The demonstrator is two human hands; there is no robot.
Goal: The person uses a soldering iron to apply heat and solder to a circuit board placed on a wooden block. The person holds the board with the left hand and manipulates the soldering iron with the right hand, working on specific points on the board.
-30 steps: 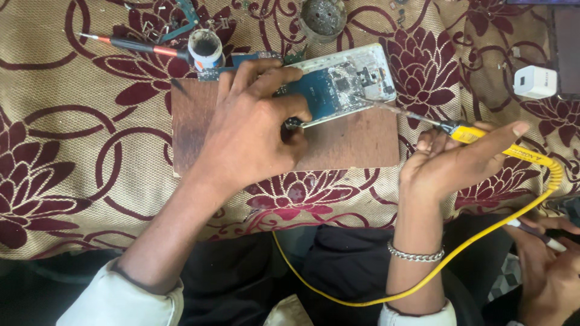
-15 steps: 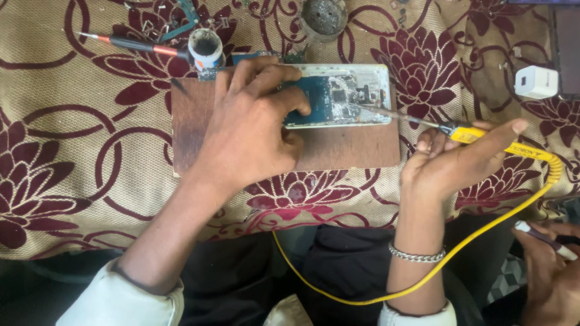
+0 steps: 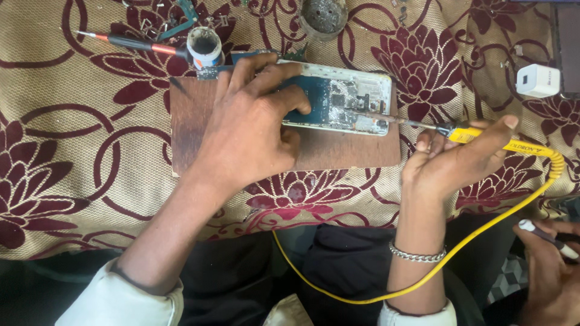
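At lower right another person's hand (image 3: 553,271) holds a pen, while the right hand (image 3: 453,160) at centre right pinches a yellow soldering iron (image 3: 483,137), its tip touching the opened phone (image 3: 341,105) on the wooden board (image 3: 350,151). The left hand (image 3: 251,130) presses the phone down, fingers spread. Beyond the board's top edge sit a small round pot (image 3: 205,47), a red screwdriver (image 3: 133,43) and, upper right, a white charger block (image 3: 538,80)

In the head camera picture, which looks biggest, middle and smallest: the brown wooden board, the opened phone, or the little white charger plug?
1. wooden board, biggest
2. opened phone, middle; the left hand hides part of it
3. white charger plug, smallest

All three lie on the same cloth, so nearness hardly changes this.
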